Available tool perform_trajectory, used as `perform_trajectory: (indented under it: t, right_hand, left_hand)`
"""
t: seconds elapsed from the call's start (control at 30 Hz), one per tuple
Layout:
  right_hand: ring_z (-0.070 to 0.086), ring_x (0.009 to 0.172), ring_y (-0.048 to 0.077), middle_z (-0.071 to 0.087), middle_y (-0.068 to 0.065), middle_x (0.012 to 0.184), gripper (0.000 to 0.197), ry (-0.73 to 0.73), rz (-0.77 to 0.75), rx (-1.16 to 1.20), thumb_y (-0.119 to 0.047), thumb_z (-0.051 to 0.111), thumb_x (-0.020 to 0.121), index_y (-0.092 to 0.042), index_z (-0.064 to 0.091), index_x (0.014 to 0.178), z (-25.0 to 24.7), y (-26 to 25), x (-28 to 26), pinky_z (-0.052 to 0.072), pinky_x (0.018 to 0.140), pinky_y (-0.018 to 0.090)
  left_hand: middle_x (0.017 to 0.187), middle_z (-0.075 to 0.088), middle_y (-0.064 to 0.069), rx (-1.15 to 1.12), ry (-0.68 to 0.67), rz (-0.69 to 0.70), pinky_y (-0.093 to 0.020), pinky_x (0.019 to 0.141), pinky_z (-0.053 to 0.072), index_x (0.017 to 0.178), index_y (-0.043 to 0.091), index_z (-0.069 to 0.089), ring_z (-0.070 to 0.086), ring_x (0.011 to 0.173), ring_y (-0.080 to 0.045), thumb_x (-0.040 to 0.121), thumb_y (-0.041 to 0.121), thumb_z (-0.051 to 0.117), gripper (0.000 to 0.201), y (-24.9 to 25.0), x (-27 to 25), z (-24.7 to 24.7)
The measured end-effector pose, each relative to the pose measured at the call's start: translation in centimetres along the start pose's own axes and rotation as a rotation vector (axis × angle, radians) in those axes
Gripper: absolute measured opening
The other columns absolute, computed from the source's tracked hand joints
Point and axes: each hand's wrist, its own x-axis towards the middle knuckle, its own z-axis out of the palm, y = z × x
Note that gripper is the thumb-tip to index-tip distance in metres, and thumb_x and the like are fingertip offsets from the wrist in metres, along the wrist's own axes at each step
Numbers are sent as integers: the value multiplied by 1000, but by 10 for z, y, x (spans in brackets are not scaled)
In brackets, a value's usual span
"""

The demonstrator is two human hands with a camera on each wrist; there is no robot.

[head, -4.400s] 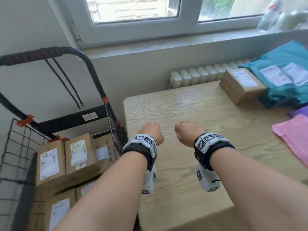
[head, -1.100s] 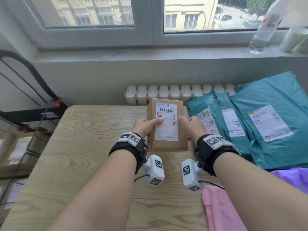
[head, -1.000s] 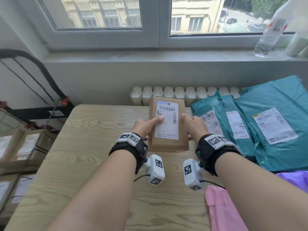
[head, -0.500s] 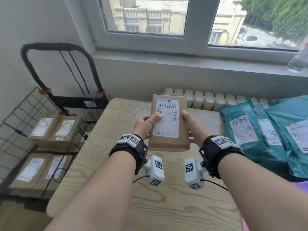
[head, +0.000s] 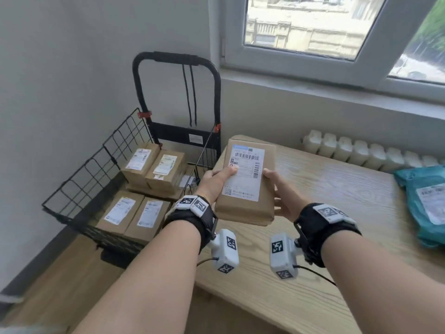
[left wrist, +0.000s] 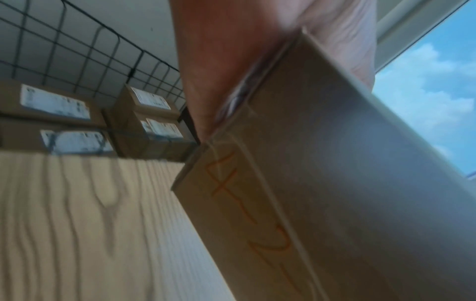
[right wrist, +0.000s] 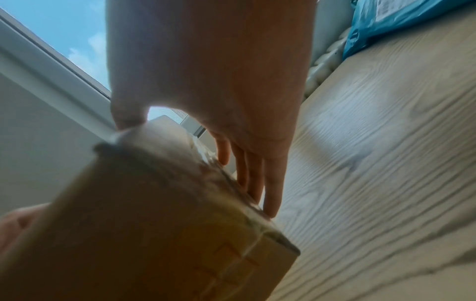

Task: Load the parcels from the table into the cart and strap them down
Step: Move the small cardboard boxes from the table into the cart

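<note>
A brown cardboard parcel (head: 245,182) with a white shipping label is held in the air over the table's left end. My left hand (head: 215,180) grips its left side with the thumb on the label. My right hand (head: 279,191) grips its right side, thumb on top and fingers underneath. The parcel (left wrist: 322,183) fills the left wrist view, and in the right wrist view the parcel (right wrist: 144,224) sits under my fingers (right wrist: 257,183). The black wire cart (head: 96,169) stands left of the table and holds several brown boxes (head: 154,169).
The wooden table (head: 337,213) has teal mailer bags (head: 428,201) at its right end. The cart's black handle (head: 175,59) rises against the wall with elastic cords (head: 190,97) hanging from it. A white radiator (head: 361,153) runs under the window sill.
Both hands took the parcel from beside the teal bags, lifted it and carried it left toward the cart. The view has swung left, bringing the cart fully into sight.
</note>
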Motion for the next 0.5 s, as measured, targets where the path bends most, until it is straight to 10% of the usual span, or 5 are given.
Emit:
perform_trajectory:
  t: [0.5]
  right_hand:
    - [70,92,26,71,6,104,43,8,-57,43,-53,55,89,-18,60,112,117,-21,24,57,73,38]
  left_hand:
    - [94,76,-3,50,80,79,-45,97,51,104,16,71,71,94,-24,67,62,66,59,13,1,-119]
